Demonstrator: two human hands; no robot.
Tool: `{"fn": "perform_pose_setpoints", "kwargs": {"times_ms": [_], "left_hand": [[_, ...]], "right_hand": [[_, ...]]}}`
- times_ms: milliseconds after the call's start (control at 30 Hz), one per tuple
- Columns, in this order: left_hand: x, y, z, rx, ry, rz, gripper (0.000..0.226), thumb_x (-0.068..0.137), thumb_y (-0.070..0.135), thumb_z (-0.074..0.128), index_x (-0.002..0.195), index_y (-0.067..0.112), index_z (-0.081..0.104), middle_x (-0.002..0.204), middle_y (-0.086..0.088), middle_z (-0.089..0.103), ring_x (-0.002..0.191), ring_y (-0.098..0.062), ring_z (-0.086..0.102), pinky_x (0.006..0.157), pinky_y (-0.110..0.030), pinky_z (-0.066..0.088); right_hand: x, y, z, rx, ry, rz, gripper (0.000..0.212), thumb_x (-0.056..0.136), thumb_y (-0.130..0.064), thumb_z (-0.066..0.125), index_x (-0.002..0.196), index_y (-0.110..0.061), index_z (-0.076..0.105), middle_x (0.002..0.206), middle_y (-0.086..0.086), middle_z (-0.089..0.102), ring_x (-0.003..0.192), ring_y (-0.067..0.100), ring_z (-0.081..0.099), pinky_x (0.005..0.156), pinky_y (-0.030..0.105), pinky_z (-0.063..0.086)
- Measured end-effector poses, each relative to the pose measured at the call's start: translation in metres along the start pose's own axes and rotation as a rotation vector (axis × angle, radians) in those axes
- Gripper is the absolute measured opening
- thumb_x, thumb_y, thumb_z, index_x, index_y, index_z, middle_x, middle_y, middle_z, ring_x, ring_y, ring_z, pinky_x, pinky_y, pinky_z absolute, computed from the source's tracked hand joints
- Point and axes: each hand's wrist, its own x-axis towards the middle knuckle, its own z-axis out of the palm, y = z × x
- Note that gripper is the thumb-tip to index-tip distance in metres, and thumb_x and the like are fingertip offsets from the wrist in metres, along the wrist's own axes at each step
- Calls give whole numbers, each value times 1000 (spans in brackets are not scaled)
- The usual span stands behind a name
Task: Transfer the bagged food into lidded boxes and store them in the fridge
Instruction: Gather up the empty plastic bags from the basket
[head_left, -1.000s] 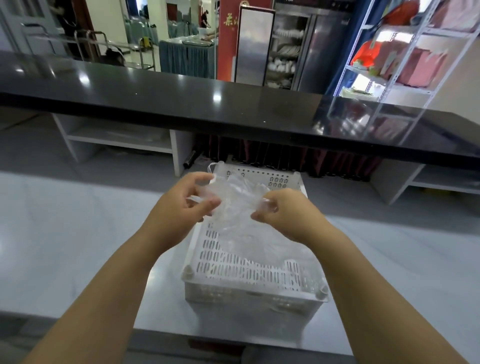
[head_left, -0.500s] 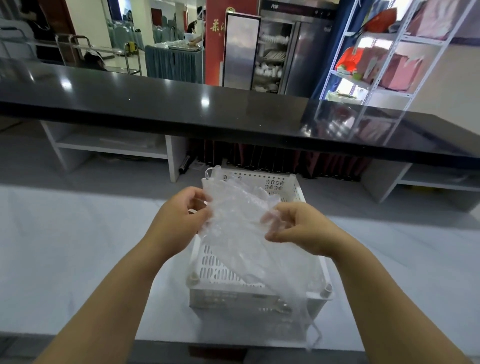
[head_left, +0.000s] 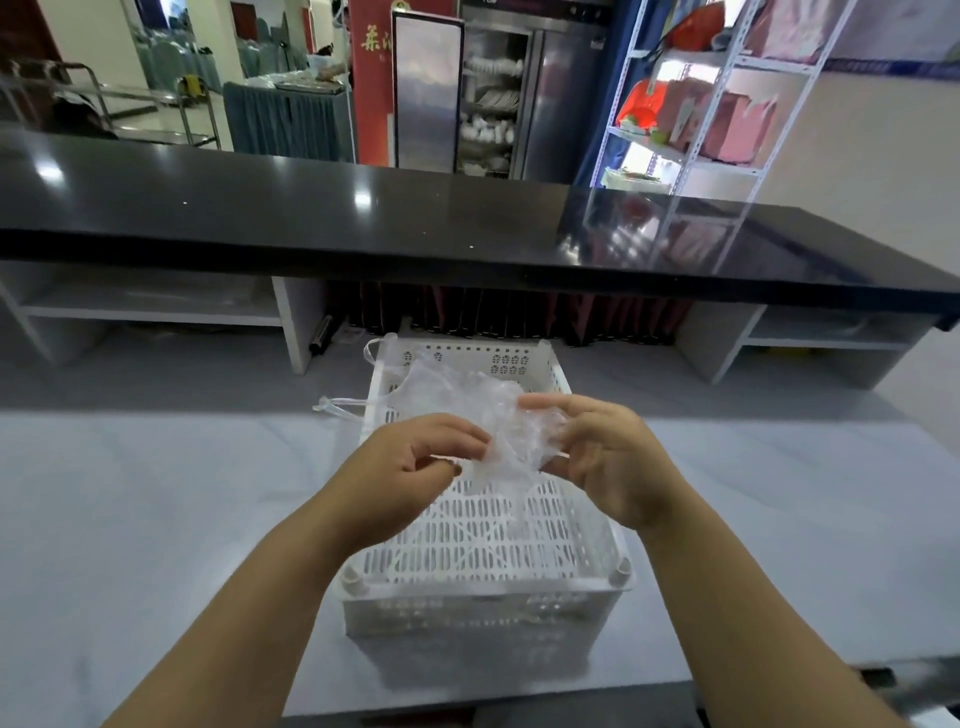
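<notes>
Both forearms reach forward over the crate (head_left: 483, 582). The left hand (head_left: 410, 467) and right hand (head_left: 605, 457) pinch a crumpled clear bag (head_left: 467, 405) between them, held above the crate, bunched, no clear long axis.

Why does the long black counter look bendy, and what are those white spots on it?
Head view: the wide-angle lens bows the long glossy black countertop; the white spots are glare from reflected lights, and the white metal shelf rack mirrors in it too; the crumpled clear plastic bag, pinched between left hand and right hand, looks slightly smeared.
</notes>
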Motion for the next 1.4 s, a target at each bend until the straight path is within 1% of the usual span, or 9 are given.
{"fn": "perform_pose_setpoints", "kwargs": {"times_ms": [100, 200, 333, 533, 733, 867, 1000, 1167, 1400], "left_hand": [[7, 2, 10, -32, -80, -8, 48, 88, -4, 43, 97, 34, 71, 108, 20, 68, 105, 5, 60, 90, -13, 47], [15, 1, 15, -34, -104, -17, 38, 92, 5, 45, 103, 28, 73, 107, 17, 71, 107, 3, 61, 93, -18, 47], [24, -4, 10, -92, 33, -92, 32, 93, 2, 49, 96, 23, 72, 96, 11, 74, 93, -2, 68, 84, -24, 54], [55, -30, 2, 345, 243, -88, 20, 91, 17, 56, 104, 28, 66, 105, 22, 61, 101, 2, 57, 90, -21, 46], [100, -45, 27, 705, -79, -126, 62, 88, 28, 62, 143, 33, 32, 151, 12, 26, 142, -12, 11, 115, -30, 16], [119, -64, 38, 820, -274, -349, 98, 74, 42, 75, 145, 49, 8, 160, 8, 0, 146, -24, -7, 118, -49, 6], [124, -74, 42, 829, -395, -467, 93, 68, 48, 77, 143, 49, 22, 158, 5, 10, 145, -28, 4, 115, -52, 13], [130, -74, 49, 802, -285, -385, 14, 84, 17, 55, 92, 18, 66, 106, -3, 58, 92, -21, 58, 73, -31, 48], [103, -41, 33, 366, -40, -351, 27, 92, 10, 43, 98, 34, 54, 75, 5, 58, 50, -12, 43, 43, -20, 35]], "right_hand": [[3, 4, -4, -69, 34, -3, 41, 71, -16, 67, 110, -4, 63, 102, 17, 63, 92, 31, 62, 84, 45, 54], [10, 11, -12, -177, 109, 6, 52, 72, -4, 78, 120, -4, 57, 104, 14, 69, 92, 29, 69, 89, 46, 54], [20, 6, -28, -385, 143, 1, 15, 79, 0, 70, 94, 4, 69, 81, 11, 67, 70, 22, 63, 66, 29, 53], [38, -6, -44, -930, 375, -114, 15, 81, -15, 62, 84, 0, 60, 89, 2, 55, 75, 17, 51, 59, 23, 40], [57, -20, -66, -909, 403, -172, 12, 78, -4, 54, 74, -6, 43, 67, 6, 46, 57, 17, 38, 49, 28, 31], [69, -25, -79, -952, 368, -191, 25, 85, -1, 47, 100, -20, 51, 84, -7, 53, 63, 25, 52, 54, 36, 47], [89, -19, -84, -1134, 285, -167, 44, 91, -5, 39, 126, -25, 55, 106, -6, 49, 84, 13, 49, 62, 12, 37], [98, -9, -85, -1199, 248, -122, 36, 96, -21, 41, 129, -25, 55, 116, -6, 44, 90, 9, 48, 74, 21, 40], [78, -10, -74, -1211, 86, -126, 69, 73, -62, 65, 135, -49, 36, 130, -15, 30, 118, 13, 43, 95, 36, 47]]}}
